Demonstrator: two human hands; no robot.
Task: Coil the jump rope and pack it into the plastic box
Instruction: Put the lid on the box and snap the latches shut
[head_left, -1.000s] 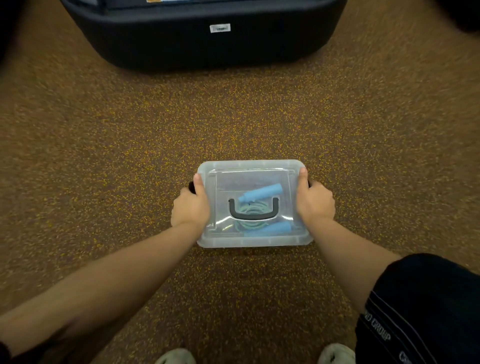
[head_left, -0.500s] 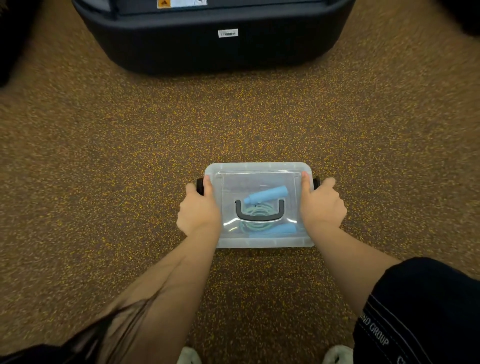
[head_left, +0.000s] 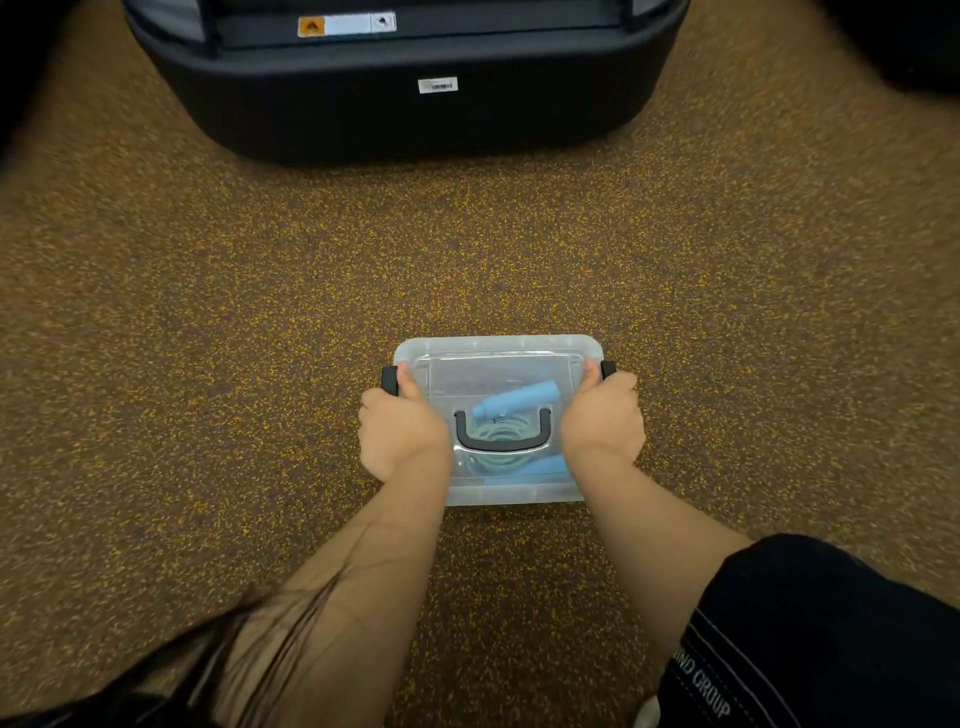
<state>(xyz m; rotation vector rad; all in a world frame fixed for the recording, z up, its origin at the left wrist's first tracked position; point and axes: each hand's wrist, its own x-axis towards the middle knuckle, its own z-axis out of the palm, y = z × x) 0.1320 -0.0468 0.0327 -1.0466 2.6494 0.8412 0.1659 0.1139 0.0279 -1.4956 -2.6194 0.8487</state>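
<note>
At the near left, a blurred strand of dark hair is seen hanging over the bare left forearm; further in, the left hand is clamped around the left end of the clear rectangular plastic box, thumb laid flat on the lid and the other fingers curled down over the black side latch; the box is sat on the brown rubber floor flecked with yellow, lid on, so everything inside is only seen through the plastic; the curved black carry handle is folded flat in the middle of the lid; underneath it the jump rope is packed inside the box, teal cord coiled into loops, one light blue grip angled toward the far right and the other lying along the near wall; on the right end, the right hand is gripping the same way, thumb on the lid, fingers wrapped over the right black latch; at the near right a black sleeve with white lettering is visible; far across the floor, a big dark rounded machine base with stickers is parked well apart from the box.
</note>
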